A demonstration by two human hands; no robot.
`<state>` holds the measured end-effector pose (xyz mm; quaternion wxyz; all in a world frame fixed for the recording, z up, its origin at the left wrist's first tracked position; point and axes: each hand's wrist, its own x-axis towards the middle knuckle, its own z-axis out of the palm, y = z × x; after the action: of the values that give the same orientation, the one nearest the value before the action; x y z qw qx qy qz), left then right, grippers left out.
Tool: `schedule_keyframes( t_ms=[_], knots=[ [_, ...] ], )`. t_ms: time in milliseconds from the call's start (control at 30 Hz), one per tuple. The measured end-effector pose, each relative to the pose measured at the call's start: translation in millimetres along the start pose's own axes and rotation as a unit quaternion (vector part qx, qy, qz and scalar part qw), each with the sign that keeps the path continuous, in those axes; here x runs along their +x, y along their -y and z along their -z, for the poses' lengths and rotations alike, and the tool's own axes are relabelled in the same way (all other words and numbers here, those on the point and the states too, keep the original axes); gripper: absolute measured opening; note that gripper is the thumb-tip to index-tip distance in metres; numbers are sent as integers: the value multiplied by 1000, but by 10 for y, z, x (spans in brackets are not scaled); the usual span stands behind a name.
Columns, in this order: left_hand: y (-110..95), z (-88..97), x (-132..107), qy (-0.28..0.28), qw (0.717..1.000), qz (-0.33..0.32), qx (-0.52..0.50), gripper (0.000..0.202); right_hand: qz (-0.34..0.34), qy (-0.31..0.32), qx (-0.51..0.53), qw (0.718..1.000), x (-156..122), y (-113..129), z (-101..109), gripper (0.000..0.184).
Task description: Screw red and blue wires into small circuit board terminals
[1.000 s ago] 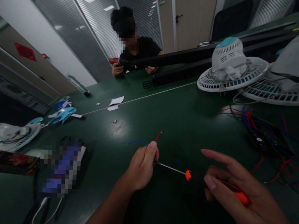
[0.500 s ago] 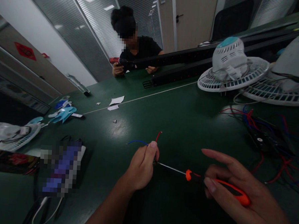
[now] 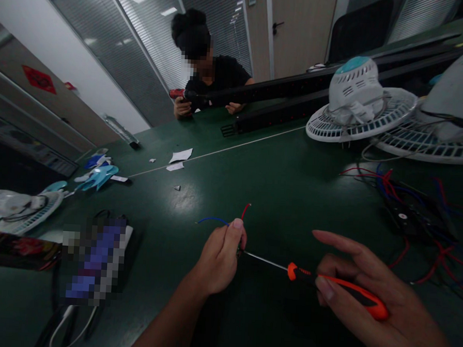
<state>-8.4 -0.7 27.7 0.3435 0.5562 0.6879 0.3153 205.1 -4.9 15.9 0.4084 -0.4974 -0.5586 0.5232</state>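
Note:
My right hand (image 3: 365, 289) is closed around the handle of an orange and black screwdriver (image 3: 351, 292), its index finger stretched out. The thin metal shaft points left, and its tip meets a small part inside my left hand (image 3: 221, 258). That part is mostly hidden by my fingers, which pinch it. From the left hand stick out a blue wire (image 3: 212, 219) and a red wire (image 3: 245, 212), each with a bare end. Both hands are held above the green table (image 3: 277, 191).
White fans (image 3: 359, 113) lie at the right, above a black part with red and blue wires (image 3: 411, 211). Paper scraps (image 3: 181, 156) and blue-white pieces (image 3: 99, 177) are at the left. A person (image 3: 225, 72) across the table holds a red power tool (image 3: 177, 93) at a long black bar (image 3: 282, 88).
The screwdriver's handle has turned slightly between my right fingers. My left hand and the wires stay in the same place.

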Motion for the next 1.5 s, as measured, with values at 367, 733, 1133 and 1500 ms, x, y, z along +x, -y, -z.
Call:
schedule_keyframes(
  t_ms=[367, 733, 1133, 1500],
  knots=[
    [-7, -2, -6, -9, 1000, 5, 10, 51, -6, -5, 4, 1000, -1, 21, -7, 39],
    [2, -5, -3, -6, 1000, -4, 1, 50, 3, -12, 12, 1000, 5, 51, -17, 36],
    [-1, 1, -4, 2, 1000, 5, 2, 50, 5, -7, 11, 1000, -7, 56, -13, 35],
    [-11, 2, -6, 9, 1000, 2, 6, 50, 106, 78, -16, 991, 44, -131, 145, 29]
  ],
)
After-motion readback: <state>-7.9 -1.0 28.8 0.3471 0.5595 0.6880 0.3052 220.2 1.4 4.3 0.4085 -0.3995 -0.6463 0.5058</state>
